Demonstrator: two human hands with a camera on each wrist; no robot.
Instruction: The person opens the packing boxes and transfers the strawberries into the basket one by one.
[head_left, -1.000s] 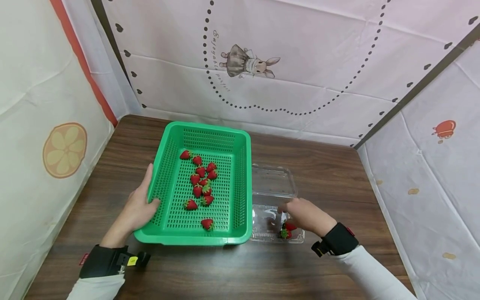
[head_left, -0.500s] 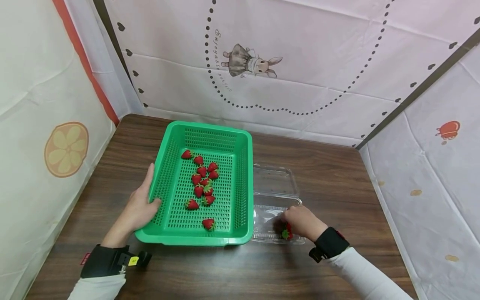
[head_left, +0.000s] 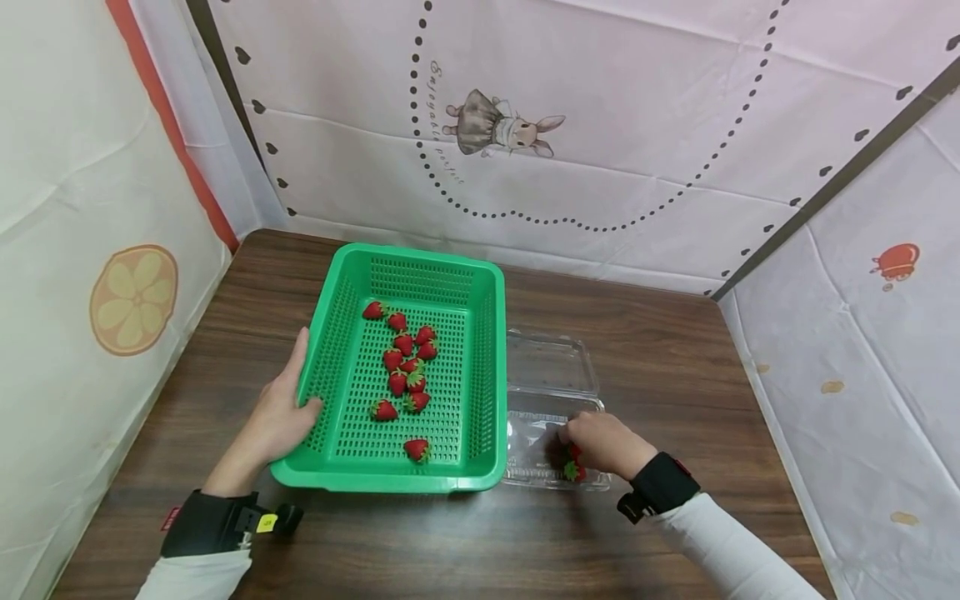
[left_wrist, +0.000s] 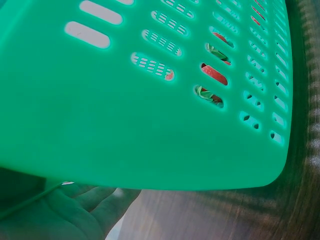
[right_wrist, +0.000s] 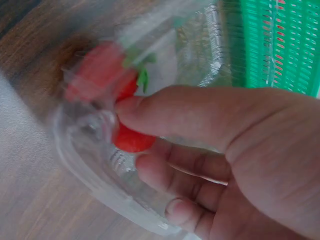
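Observation:
My left hand [head_left: 273, 417] grips the left rim of a green perforated plastic basket [head_left: 390, 483], thumb over the rim and fingers outside. In the left wrist view, fingers [left_wrist: 102, 205] show below the basket's edge. Several red strawberries [head_left: 396, 382] lie on its floor. At the basket's right, my right hand [head_left: 609, 443] reaches into a clear plastic clamshell box [head_left: 531, 437]. Between thumb and fingers it pinches a strawberry [right_wrist: 134, 141], partly covered by the thumb. Another strawberry [right_wrist: 97, 72] lies beside it at the box's end.
The box's clear lid [head_left: 551, 362] lies folded back behind it. Both stand close against the basket on a dark wood table [head_left: 645, 350]. Printed cloth walls [head_left: 615, 125] enclose the back and both sides.
My right hand has lowered into the clear box at its right end, covering most of the strawberries there. The left hand and the basket have stayed in place.

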